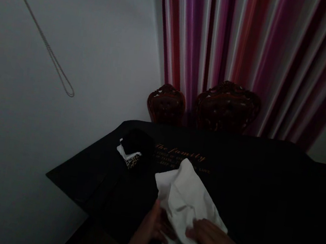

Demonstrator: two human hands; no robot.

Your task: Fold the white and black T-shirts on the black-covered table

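Observation:
A white piece of cloth point(191, 198), loosely folded and creased, is between my two hands above the dark table. My left hand point(148, 227) is at its near left edge, with the thumb up along the side and the fingers curled at the fold. My right hand point(215, 242) lies over the near right part, its fingers bent onto the fabric and somewhat blurred. The dim light hides what kind of cloth item it is. Further off to the left sits a small pile of folded fabric point(130, 151) in black, white and a leopard-like print.
A black tablecloth point(263, 184) with gold lettering point(181, 153) covers the table. Two carved dark chairs point(167, 104) stand behind its far edge, before striped curtains point(217, 36). On the left is a pale wall point(70, 44) with a hanging cord point(53, 56).

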